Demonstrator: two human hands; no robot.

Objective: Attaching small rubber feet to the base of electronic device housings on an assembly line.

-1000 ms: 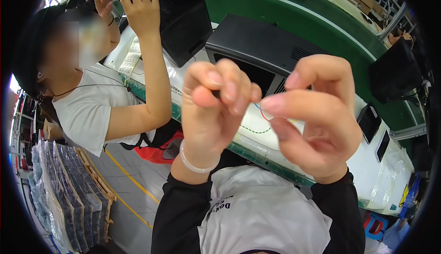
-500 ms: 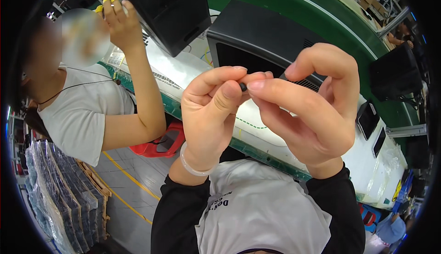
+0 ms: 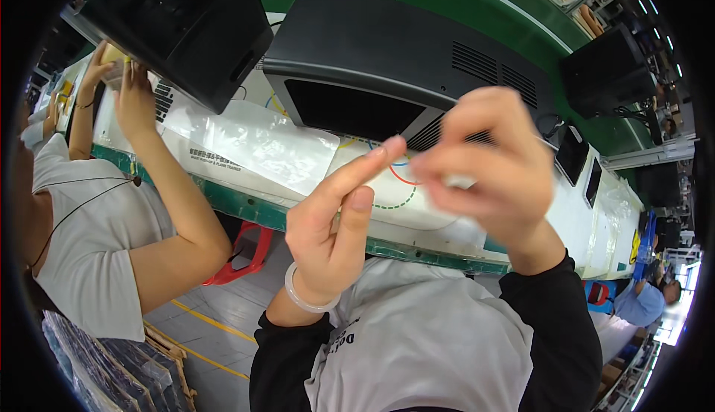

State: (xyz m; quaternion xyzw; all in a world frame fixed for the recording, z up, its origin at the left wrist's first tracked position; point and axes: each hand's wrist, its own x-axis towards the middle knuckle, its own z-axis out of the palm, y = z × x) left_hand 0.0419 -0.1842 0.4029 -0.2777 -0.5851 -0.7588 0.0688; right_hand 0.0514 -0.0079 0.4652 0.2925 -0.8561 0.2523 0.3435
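My left hand (image 3: 328,226) is raised over the table edge, a pale bangle (image 3: 304,298) on its wrist. Its index finger and thumb point up with a gap between them, and I see nothing in that gap. Close by on the right, my right hand (image 3: 484,170) is smeared by motion, its fingers bent toward the left fingertips. Whether it holds anything cannot be made out. The small black round piece from before does not show now. Behind both hands stands a large dark grey machine casing (image 3: 357,32) with a black front panel (image 3: 342,106) and vent slots.
The white work table (image 3: 402,229) has a green edge and a clear plastic sheet (image 3: 253,144) on it. A tall black unit (image 3: 179,32) stands left. Two dark flat devices (image 3: 572,155) lie right. A co-worker (image 3: 112,218) works at left, near a red stool (image 3: 249,255).
My hands have drawn apart at the fingertips, and the black piece between them is out of sight. My view has shifted right. The co-worker's hand has come down to the table.
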